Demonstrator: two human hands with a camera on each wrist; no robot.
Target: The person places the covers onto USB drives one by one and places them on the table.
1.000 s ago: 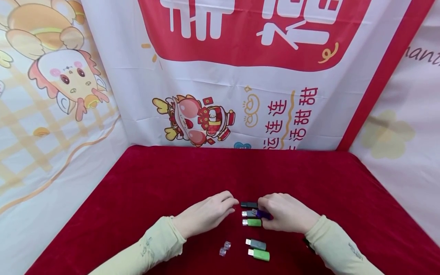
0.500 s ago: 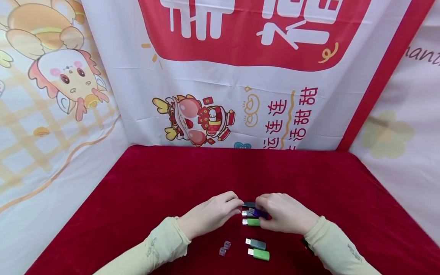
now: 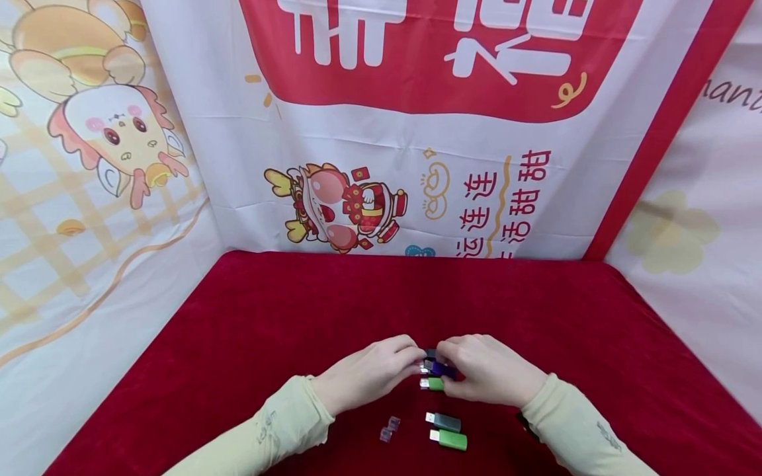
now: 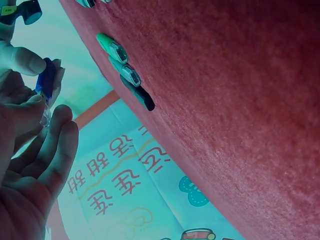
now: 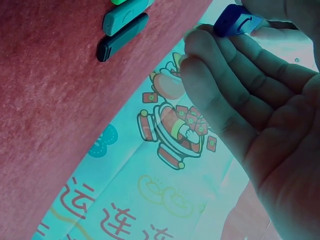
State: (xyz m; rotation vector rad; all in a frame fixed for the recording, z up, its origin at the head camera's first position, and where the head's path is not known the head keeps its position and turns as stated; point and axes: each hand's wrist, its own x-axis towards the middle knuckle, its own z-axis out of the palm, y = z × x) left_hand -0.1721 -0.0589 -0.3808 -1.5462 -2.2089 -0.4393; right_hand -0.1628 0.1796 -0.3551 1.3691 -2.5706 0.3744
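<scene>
Between thumb and fingers, my right hand (image 3: 491,370) pinches a purple USB stick (image 3: 442,369), its metal plug pointing left. My left hand (image 3: 375,371) pinches a small clear cap (image 4: 45,119), which is at the plug end of the stick in the left wrist view. Whether the cap is pushed fully on cannot be told. Both hands meet above a row of USB sticks: a black one (image 3: 431,354), a grey one (image 4: 125,70) and a green one (image 3: 434,383). The grey one is mostly hidden by the hands in the head view.
Nearer on the red cloth (image 3: 321,297) lie another grey USB stick (image 3: 445,422) and another green one (image 3: 450,440), plugs bare. Two clear caps (image 3: 389,428) lie left of them. A dark object (image 3: 527,426) is partly covered by the right sleeve. A printed curtain (image 3: 369,132) hangs behind.
My left hand has moved right and my right hand slightly left with the purple USB stick, closing the gap between them. The sticks and caps on the cloth stay put.
</scene>
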